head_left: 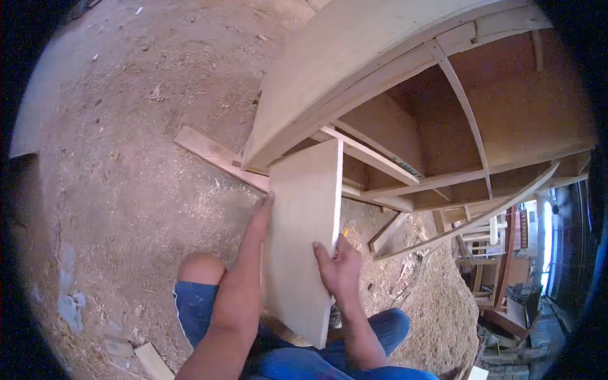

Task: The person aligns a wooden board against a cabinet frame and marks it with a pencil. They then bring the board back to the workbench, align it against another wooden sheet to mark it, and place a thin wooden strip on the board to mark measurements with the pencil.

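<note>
A pale wooden board (pixel 297 234) stands on edge in front of my knees, its top end against the corner of a large wooden cabinet frame (pixel 373 69). My left hand (pixel 263 212) lies along the board's left edge, with part of its fingers hidden behind the panel. On the right edge, my right hand (pixel 339 266) grips the board, thumb on the face and fingers behind. A small yellow-orange tip (pixel 345 233) shows beside the right fingers; what it belongs to is hidden.
A long plank (pixel 212 154) lies under the cabinet's left corner. A curved wooden strip (pixel 468 225) extends to the right. Shavings cover the floor (pixel 126 190). Wood offcuts (pixel 152 361) lie at lower left, and stacked furniture parts (pixel 506 278) stand at far right.
</note>
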